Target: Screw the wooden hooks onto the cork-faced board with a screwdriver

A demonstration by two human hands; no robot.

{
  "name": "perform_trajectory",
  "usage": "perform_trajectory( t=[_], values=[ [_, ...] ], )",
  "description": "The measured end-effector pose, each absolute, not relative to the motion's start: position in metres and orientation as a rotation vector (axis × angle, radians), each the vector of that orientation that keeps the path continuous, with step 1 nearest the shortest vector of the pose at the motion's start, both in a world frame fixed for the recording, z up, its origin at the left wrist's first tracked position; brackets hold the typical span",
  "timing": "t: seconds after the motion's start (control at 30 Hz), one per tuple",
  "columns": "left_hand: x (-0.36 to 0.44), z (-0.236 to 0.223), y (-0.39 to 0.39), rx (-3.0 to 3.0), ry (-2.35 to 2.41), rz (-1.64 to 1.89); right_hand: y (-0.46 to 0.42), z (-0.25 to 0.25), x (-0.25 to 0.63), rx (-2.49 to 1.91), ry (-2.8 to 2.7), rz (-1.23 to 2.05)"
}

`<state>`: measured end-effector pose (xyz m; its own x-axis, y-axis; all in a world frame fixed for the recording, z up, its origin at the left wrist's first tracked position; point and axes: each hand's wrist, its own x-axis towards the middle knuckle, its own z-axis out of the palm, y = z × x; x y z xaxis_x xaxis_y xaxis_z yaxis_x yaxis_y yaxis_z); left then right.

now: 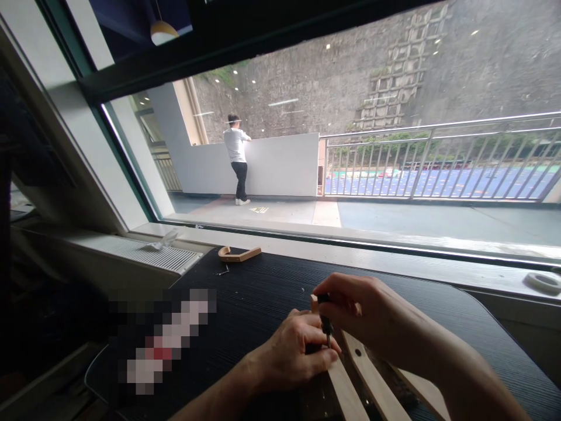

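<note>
Window frame (pixel 245 44) spans the background; below it, a dark, grained desk (pixel 263 292). Positions are taken from the screwdriver (pixel 326 325), black-handled, near upright, at the desk's near part.

Far left of the screwdriver: ribbed grille (pixel 175 256) with clear plastic (pixel 161 241) lying on it. Nearer, still left, a pixelated patch; contents not readable. Left and beyond: small loose screws (pixel 222 271), then a curved wooden piece (pixel 245 255) just behind them. Farther beyond, outside the glass, a person (pixel 236 149) stands at a low white wall (pixel 284 166).

Just left of the screwdriver: left hand (pixel 291 351), fingers and thumb gripping the near slat (pixel 348 394) around the tool's tip. Right hand (pixel 357 301): fingers clamped on the handle from above. Hands close together. Right of the tool: middle slat (pixel 372 377), with a dark hole, and outer slat (pixel 423 389), partly behind the right forearm. Far right, tape roll (pixel 543 283) on the sill.

Judgement: step in hand looks like turning a fastener into the near slat; fastener itself hidden. Next move calls for the tip kept seated, the slat steady and fingertips clear.
</note>
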<state>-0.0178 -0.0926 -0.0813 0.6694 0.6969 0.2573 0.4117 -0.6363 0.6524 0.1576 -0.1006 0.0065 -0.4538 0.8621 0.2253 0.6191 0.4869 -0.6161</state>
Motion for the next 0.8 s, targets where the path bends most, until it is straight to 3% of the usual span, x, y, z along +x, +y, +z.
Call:
perform_trajectory(
  t=[0.8],
  values=[
    [-0.0168, -0.0746, -0.0938, 2.396, 0.894, 0.591, -0.1035, 0.0068, 0.1537, -1.311, -2.215, 0.713]
  ],
)
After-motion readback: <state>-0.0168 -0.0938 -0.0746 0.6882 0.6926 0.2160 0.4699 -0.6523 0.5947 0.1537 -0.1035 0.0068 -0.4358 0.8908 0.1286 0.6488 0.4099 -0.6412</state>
